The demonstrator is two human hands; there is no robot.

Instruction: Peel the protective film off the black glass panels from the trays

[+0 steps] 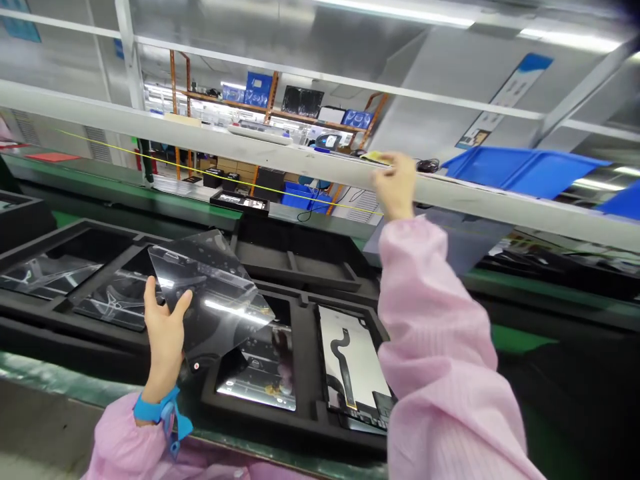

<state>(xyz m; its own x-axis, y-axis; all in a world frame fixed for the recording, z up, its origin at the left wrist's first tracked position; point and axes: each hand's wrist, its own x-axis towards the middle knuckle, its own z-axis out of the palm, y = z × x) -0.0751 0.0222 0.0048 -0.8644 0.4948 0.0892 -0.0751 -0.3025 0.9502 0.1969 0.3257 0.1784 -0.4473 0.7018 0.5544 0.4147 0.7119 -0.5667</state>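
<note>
Left hand (pixel 165 327) has the glossy panel (pixel 220 307) pinched at its left edge, thumb across the face; panel sits tilted above the black foam tray (pixel 306 353); tray pockets hold dark screens (pixel 257 373), rightmost a silver-backed unit (pixel 363 360) with black flex cable (pixel 344 373); right hand (pixel 397 183) at white shelf (pixel 300 160), fingers curled by yellow item (pixel 376 157), can't tell if pinching it; blue bin (pixel 520 170) on shelf
</note>
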